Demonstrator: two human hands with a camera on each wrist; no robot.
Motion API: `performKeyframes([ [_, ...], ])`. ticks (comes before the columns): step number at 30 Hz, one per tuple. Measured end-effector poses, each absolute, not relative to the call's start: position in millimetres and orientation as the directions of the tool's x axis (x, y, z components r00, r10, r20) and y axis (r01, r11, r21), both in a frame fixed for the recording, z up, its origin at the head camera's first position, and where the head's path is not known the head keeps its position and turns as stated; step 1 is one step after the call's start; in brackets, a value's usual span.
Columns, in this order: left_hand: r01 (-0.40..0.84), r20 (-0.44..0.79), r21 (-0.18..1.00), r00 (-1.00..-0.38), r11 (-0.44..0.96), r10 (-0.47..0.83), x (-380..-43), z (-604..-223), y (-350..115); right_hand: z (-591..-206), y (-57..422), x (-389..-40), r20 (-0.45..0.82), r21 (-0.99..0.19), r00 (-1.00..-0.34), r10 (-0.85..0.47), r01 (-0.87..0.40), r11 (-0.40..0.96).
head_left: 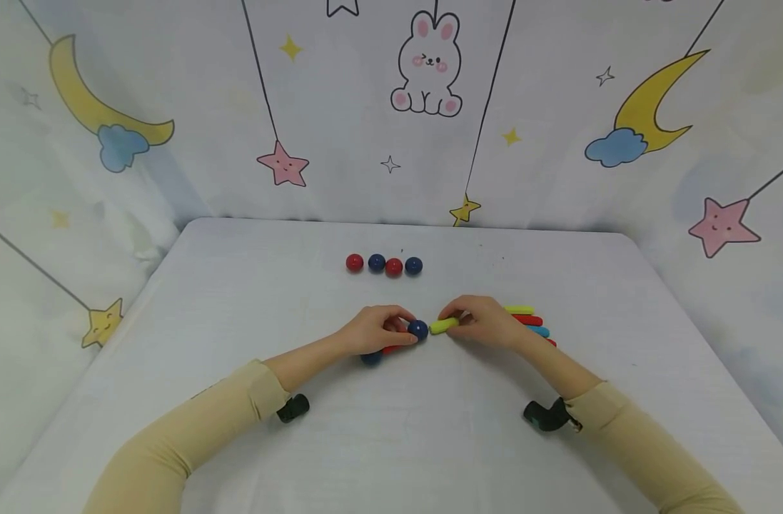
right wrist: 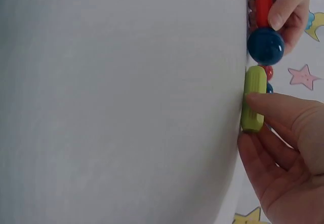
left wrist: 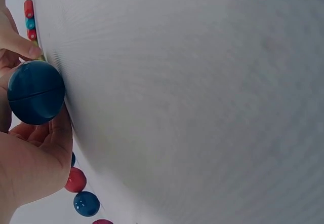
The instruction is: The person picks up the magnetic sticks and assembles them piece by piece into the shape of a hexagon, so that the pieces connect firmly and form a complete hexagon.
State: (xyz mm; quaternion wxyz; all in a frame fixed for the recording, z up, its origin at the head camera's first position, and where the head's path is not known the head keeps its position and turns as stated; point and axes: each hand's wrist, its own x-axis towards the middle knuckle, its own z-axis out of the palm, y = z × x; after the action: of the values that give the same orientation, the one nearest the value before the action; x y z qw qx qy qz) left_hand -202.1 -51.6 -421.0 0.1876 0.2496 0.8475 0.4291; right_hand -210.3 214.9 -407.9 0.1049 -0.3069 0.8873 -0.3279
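My left hand [head_left: 373,330] grips a red stick [right wrist: 262,6] that joins two dark blue balls. One blue ball [head_left: 418,330] sits by the fingertips, facing the other hand; the second blue ball [head_left: 371,358] is partly hidden under the left hand. Between thumb and fingers, my right hand [head_left: 489,323] pinches a yellow-green stick [right wrist: 254,100]. Its free end points at the nearer blue ball, close to it in the head view. Up close in the left wrist view, the farther blue ball [left wrist: 36,92] covers most of the red stick.
Farther back on the white table [head_left: 288,257] is a row of loose balls, red ball [head_left: 355,263] and blue ball [head_left: 413,266] at its ends. Beside the right forearm lie several sticks, among them a yellow stick [head_left: 518,310], a red stick [head_left: 528,320] and a blue stick [head_left: 540,331].
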Motion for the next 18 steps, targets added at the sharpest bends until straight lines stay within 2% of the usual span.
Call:
performKeyframes([
  [11,0.258,-0.104,0.825,-0.806,0.503,0.583,-200.8,-419.8,-52.8,-407.5,207.0,-208.3,0.031,-0.648,-0.781,-0.624,-0.491,0.582],
  [18,0.303,-0.062,0.799,-0.818,0.519,0.572,-200.2,-419.8,-51.7,-408.5,204.4,-208.8,0.042,-0.65,-0.768,-0.64,-0.507,0.566],
])
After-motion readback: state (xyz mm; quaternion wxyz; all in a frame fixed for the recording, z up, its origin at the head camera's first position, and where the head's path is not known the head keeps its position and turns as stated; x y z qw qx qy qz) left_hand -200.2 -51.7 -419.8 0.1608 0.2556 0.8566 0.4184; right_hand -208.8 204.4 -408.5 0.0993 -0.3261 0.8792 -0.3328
